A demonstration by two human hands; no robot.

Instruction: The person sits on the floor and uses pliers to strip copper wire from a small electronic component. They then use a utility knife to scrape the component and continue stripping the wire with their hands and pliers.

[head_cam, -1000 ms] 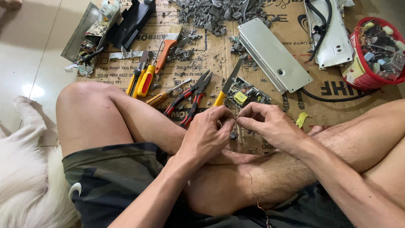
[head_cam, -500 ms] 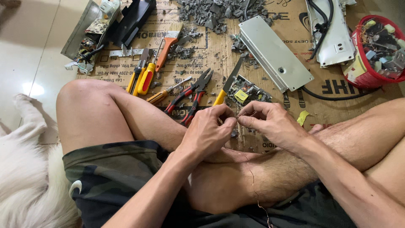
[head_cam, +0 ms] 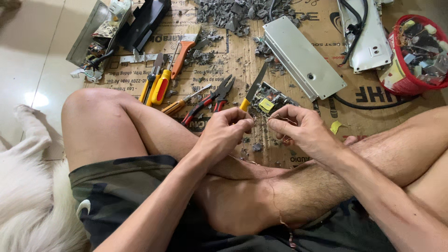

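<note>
flattened printed brown cardboard box (head_cam: 233,51) underneath tools

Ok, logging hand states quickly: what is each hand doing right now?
Left hand: fingers pinched shut on a thin copper wire.
Right hand: fingers pinched on the same wire's other end.

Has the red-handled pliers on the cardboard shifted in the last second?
No. The red-handled pliers lie in the same spot on the cardboard, between the yellow-handled screwdriver and the yellow-handled knife, untouched by either hand.
</note>
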